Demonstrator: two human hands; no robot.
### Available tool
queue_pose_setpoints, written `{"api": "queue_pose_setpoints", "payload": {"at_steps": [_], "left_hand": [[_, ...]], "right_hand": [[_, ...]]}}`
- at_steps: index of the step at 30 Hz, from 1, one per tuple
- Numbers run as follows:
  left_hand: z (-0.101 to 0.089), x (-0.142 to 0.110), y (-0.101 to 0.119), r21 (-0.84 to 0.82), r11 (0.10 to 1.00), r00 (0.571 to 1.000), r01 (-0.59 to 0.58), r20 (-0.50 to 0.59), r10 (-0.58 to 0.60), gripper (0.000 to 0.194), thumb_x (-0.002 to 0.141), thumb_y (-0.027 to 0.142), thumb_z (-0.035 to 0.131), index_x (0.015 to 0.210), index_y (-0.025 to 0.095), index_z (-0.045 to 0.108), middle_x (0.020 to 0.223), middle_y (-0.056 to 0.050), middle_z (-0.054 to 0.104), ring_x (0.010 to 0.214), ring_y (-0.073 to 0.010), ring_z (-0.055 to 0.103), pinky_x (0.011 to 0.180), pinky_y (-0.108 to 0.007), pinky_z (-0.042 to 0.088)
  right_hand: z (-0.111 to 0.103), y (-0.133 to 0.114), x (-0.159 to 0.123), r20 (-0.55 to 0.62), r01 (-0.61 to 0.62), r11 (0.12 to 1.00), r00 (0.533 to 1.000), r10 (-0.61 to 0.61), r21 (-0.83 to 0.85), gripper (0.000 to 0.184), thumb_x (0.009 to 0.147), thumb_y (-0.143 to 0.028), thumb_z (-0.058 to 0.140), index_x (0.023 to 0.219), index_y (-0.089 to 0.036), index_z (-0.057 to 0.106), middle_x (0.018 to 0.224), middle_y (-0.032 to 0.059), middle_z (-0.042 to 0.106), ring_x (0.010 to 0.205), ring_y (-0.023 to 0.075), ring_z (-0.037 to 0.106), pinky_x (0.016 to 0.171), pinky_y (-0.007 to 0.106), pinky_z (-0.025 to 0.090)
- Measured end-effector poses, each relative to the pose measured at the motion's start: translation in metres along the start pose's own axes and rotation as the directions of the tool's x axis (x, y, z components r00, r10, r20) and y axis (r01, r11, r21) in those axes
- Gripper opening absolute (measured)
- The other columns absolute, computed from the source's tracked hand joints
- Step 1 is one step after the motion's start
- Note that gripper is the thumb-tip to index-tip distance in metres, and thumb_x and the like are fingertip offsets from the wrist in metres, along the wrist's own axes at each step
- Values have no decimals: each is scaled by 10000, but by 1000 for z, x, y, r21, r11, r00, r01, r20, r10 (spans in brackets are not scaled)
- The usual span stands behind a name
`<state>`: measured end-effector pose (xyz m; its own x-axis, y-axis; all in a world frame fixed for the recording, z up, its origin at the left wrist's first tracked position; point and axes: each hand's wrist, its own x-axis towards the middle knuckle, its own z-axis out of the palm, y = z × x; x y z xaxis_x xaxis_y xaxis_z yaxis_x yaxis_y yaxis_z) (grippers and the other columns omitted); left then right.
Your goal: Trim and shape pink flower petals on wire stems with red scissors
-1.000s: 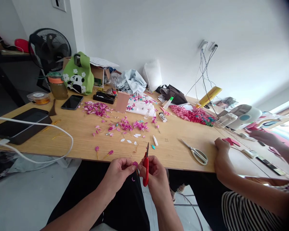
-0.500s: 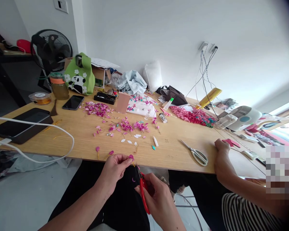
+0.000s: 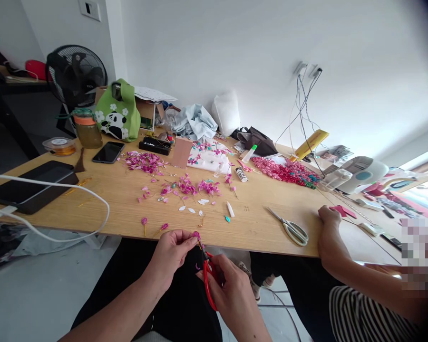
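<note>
Between its thumb and forefinger my left hand (image 3: 173, 254) pinches a small purple-pink flower (image 3: 196, 234) on a gold wire stem, just beyond the table's front edge. My right hand (image 3: 231, 292) is closed around red-handled pliers (image 3: 207, 285); their dark, narrow jaws meet the wire just under the flower. Whether the jaws are fully closed on it is hard to see. On the table edge nearby lie two more pink pieces on gold wire, a round one (image 3: 144, 221) and a slimmer one (image 3: 164, 226). A purple scrap (image 3: 198, 266) shows against the dark trousers below.
Pink petals (image 3: 187, 185), white leaf shapes (image 3: 191, 210) and a white tube (image 3: 230, 209) are spread over the wooden table (image 3: 257, 228). Scissors (image 3: 294, 232) lie to the right, near another person's hand (image 3: 330, 217) on red material. A white cable (image 3: 57, 184) loops across the left.
The pliers have moved slightly up and left, bringing their jaws onto the wire below the flower. Their handles look more upright. My left hand has barely shifted.
</note>
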<state>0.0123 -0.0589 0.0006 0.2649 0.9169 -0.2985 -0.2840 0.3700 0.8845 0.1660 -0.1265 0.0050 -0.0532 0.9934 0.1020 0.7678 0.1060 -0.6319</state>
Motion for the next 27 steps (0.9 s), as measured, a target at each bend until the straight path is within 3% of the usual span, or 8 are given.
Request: {"api": "queue_pose_setpoints", "payload": {"at_steps": [13,22,27], "left_hand": [[0,1,-1,-53,999,1000,5,-14,-6,317,663,410,737,666,105,651,437,88,302,389,-19,185,394,-198,88],[2,0,2,-61,998,1000,8,-25,-9,331,649,418,743,646,109,624,427,93,295,389,-17,188,399,-197,96],[3,0,2,-65,998,999,3,-33,-5,329,634,413,749,645,111,618,429,90,317,385,-17,202,393,-194,99]], "right_hand": [[8,3,1,-1,-4,999,1000,4,31,173,827,-170,562,742,-225,421,681,-9,561,577,162,492,547,235,336],[8,-2,0,15,-25,990,1000,23,140,193,847,-160,536,723,-221,400,658,-25,540,565,140,490,530,217,311],[9,-5,0,41,-58,978,998,51,202,224,860,-243,547,708,-216,384,657,-23,526,573,133,463,530,213,309]]}}
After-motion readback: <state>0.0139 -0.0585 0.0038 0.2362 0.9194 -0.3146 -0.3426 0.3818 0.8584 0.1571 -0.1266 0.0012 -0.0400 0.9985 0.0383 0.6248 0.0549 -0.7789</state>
